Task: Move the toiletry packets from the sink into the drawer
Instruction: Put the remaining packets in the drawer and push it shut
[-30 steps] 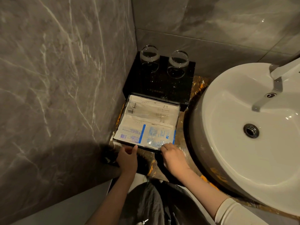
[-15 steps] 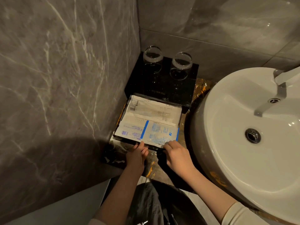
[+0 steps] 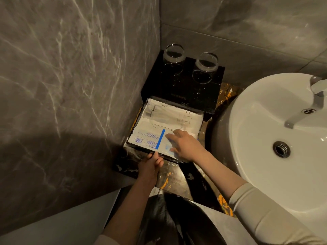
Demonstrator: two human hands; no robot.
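the white sink (image 3: pixel 256 138) has no packets in it now, so the moving looks almost done. the black drawer (image 3: pixel 137 145) sits pulled out in the counter's left corner by the wall, and the toiletry packets (image 3: pixel 150 137) lie flat inside it. a moment ago the right hand (image 3: pixel 185 145) was at the drawer's front edge; now it rests on the packets with fingers straight, pressing them down. the left hand (image 3: pixel 150 165) grips the front edge.

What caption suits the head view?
Right hand flat on white toiletry packets in open black drawer; left hand grips its front.
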